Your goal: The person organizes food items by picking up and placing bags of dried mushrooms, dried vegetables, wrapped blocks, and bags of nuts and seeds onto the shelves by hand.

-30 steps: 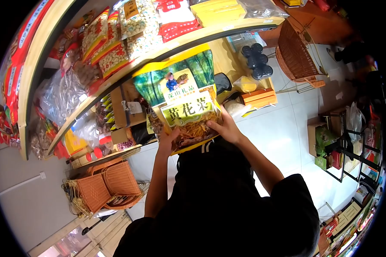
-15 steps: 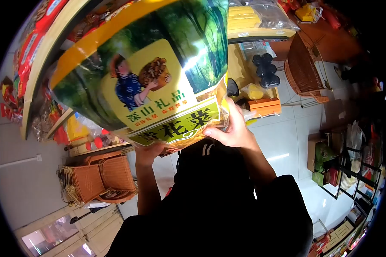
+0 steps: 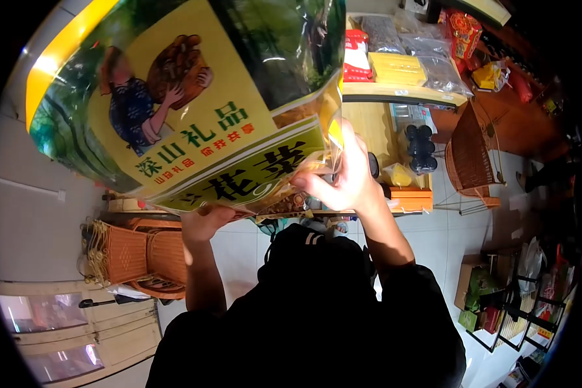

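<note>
A large glossy bag with a yellow top edge, a green forest print and Chinese lettering fills the upper left, close to the camera. My left hand grips its lower left edge, the fingers partly hidden behind the bag. At the lower right edge, my right hand holds it with the thumb on the front and the other fingers behind. Dried brown and yellow contents show through the clear lower part. The bag tilts, its right side higher, and hides much of the shelf behind it.
Behind the bag, a wooden shelf bears yellow packs and other bags. Below it sit dark-lidded jars. Wicker chairs stand at the left and right. A black rack with goods stands at the lower right.
The bag has come up much closer to the camera, held in both hands, and now covers more of the shelf. The view has shifted, showing more of the shelf's right end.
</note>
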A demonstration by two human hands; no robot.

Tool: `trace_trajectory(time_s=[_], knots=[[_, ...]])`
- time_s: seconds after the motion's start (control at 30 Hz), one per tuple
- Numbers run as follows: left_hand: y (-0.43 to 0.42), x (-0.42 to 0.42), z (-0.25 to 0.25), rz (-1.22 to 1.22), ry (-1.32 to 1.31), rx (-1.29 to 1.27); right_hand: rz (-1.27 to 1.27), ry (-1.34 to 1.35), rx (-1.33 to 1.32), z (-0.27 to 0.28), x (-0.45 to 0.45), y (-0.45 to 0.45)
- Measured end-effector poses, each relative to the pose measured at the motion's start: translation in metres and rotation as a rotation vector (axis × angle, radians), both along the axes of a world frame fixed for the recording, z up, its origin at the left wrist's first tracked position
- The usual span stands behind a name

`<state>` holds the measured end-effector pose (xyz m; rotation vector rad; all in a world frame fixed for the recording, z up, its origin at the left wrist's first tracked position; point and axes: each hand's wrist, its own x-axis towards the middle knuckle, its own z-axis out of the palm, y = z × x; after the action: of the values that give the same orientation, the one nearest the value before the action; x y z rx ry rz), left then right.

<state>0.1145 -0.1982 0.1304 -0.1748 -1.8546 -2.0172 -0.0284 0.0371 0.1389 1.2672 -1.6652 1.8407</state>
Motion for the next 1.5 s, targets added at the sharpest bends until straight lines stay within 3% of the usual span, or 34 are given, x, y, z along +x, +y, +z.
trace_trajectory(time_s=[0.17, 0.23, 0.33, 0.43, 0.5, 0.57, 0.63, 0.7, 0.8, 0.9, 1.03, 1.23, 1.5], knots=[[-0.015, -0.003, 0.012, -0.102, -0.039, -0.094, -0.092, 0.256, 0.098, 0.037, 0.001, -0.006], [-0.014, -0.014, 0.009, -0.124, 0.048, -0.049, -0.094, 0.154, 0.173, 0.055, 0.016, -0.004], [-0.023, -0.034, -0.014, -0.197, 0.254, -0.002, -0.212, 0.232, 0.244, 0.068, 0.032, -0.008], [-0.042, -0.039, -0.040, -0.254, 0.198, -0.002, -0.268, 0.195, 0.344, 0.072, 0.049, -0.011], [-0.050, -0.040, -0.047, -0.286, 0.145, 0.009, -0.264, 0.089, 0.402, 0.066, 0.055, -0.018], [-0.044, -0.042, -0.036, -0.427, 0.262, 0.094, -0.251, 0.029, 0.472, 0.065, 0.064, -0.027], [-0.055, -0.030, -0.050, -0.488, 0.154, 0.145, -0.249, -0.010, 0.538, 0.059, 0.071, -0.034], [-0.058, -0.025, -0.071, -0.423, 0.196, 0.123, -0.263, 0.005, 0.567, 0.049, 0.072, -0.036], [-0.060, -0.012, -0.057, -0.448, 0.039, 0.106, -0.107, -0.318, 0.690, 0.044, 0.074, -0.032], [-0.052, -0.011, -0.047, -0.415, -0.023, 0.136, -0.060, -0.405, 0.721, 0.032, 0.072, -0.026], [-0.046, -0.012, -0.025, -0.373, -0.112, 0.174, -0.094, -0.316, 0.688, 0.017, 0.065, -0.024], [-0.034, -0.020, -0.017, -0.345, -0.046, 0.133, -0.002, -0.393, 0.634, 0.020, 0.061, -0.010], [0.008, -0.026, 0.020, -0.323, 0.020, 0.085, 0.133, -0.458, 0.252, -0.004, 0.062, 0.015]])
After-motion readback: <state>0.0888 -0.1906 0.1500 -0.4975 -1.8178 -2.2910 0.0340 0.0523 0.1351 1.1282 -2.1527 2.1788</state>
